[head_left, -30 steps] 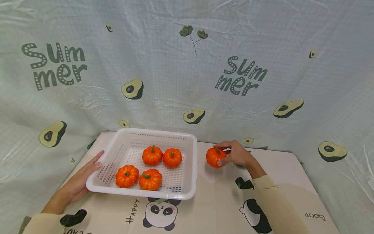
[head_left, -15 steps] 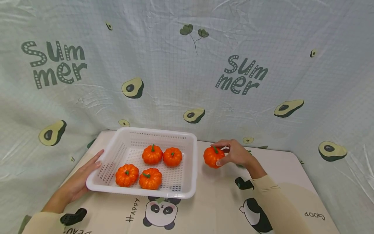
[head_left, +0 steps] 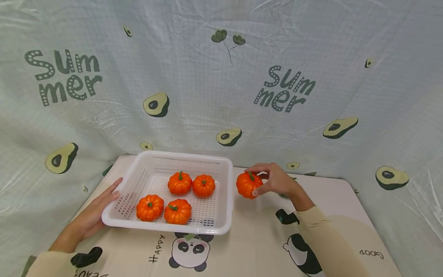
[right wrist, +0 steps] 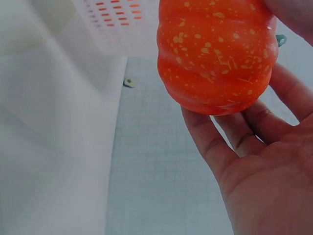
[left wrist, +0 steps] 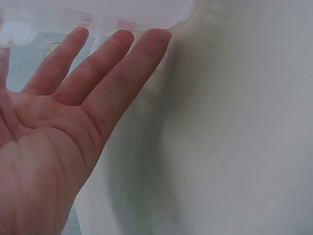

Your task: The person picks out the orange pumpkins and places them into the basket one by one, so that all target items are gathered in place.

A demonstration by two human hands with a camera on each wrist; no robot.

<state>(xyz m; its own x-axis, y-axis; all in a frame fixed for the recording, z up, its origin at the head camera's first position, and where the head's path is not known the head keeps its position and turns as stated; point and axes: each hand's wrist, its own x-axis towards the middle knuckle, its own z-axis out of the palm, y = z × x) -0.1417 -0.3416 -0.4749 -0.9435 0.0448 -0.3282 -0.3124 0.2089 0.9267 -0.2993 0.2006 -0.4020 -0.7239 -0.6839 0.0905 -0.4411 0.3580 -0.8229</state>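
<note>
My right hand (head_left: 275, 180) grips a small orange pumpkin (head_left: 247, 185) with a green stem, just right of the white basket (head_left: 231, 192). Seen from the right wrist, the speckled underside of this pumpkin (right wrist: 217, 58) faces the camera, thumb on one side and fingers on the other. Inside the basket sit several more orange pumpkins, one of them a front-left pumpkin (head_left: 150, 207). At the basket's left side lies my left hand (head_left: 93, 213), its fingers extended along the wall. The left wrist view has the straight fingertips of this left hand (left wrist: 54, 142) right at the basket's edge.
The table (head_left: 256, 246) wears a cream cover printed with a panda and lettering. Behind it hangs a pale curtain (head_left: 194, 77) with avocado prints, close to the basket's far rim. Inside the basket, bare floor shows at the right and back left.
My right hand has carried the pumpkin a little to the left, closer to the basket's right rim. The left hand and the basket have stayed in place.
</note>
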